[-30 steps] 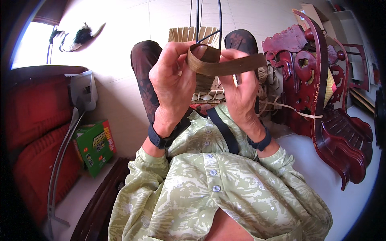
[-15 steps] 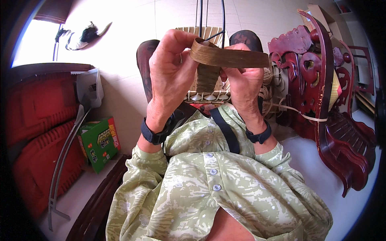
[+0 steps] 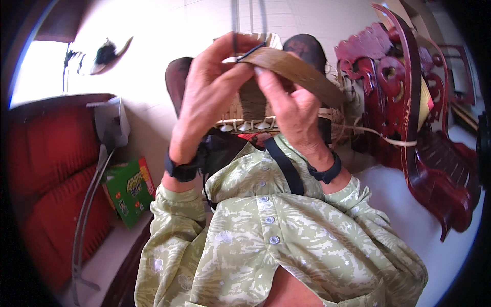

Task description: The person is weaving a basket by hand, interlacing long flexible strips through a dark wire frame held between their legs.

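A flat brown strip [image 3: 299, 70] is drawn over the crossbar of a thin black metal frame [image 3: 264, 19], and its loop bends off to the right. My left hand [image 3: 207, 84] is closed round the frame at the crossbar, pinching where the strip meets it. Close beside it, my right hand [image 3: 294, 105] grips the strip, the fingertips partly hidden behind it. Below the hands hangs a section wrapped in brown strip [image 3: 254, 105]. Behind that, a pale woven basket [image 3: 273, 41] with a laced rim lies between my knees, largely covered by my hands.
Carved dark-red wooden furniture [image 3: 409, 77] stands at right, with a pale cord [image 3: 378, 134] tied to it. On the left are a red cushioned seat [image 3: 56, 179], a grey metal stand [image 3: 87, 220] and a green box [image 3: 130, 189]. A black-and-white object [image 3: 105, 55] lies on the floor at far left.
My right hand has shifted left, up to the crossbar. The strip now slants down to the right instead of running level. The frame has swung slightly left, its crossbar tilting across the left hand.
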Available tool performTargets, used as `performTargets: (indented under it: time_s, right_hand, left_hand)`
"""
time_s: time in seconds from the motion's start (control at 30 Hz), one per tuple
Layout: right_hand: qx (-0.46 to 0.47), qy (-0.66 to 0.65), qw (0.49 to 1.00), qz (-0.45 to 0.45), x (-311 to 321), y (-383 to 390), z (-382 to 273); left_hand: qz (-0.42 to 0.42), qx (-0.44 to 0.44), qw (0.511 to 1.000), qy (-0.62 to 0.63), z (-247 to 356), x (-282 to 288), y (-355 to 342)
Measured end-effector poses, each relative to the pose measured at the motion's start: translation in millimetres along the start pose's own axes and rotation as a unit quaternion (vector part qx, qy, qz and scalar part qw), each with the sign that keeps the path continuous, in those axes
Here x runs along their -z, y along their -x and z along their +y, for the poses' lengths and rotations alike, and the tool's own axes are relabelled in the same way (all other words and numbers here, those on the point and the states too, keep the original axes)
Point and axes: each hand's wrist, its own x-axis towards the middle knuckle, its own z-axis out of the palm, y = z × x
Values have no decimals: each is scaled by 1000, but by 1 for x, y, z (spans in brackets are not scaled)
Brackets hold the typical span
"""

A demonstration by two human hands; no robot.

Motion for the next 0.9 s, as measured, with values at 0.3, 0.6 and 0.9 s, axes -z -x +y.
performTargets:
  time_s: [0.3,0.6,0.9]
  right_hand:
    - [31,19,999,-11,3,-1,5]
    - [-10,-58,997,-39,7,-4,9]
    - [-121,-91,986,-70,8,-1,-8]
  left_hand:
    - [-230,81,969,24,-25,51,-40]
    - [-203,115,972,-34,-5,54,-32]
    - [-262,92,935,218,-46,57,-38]
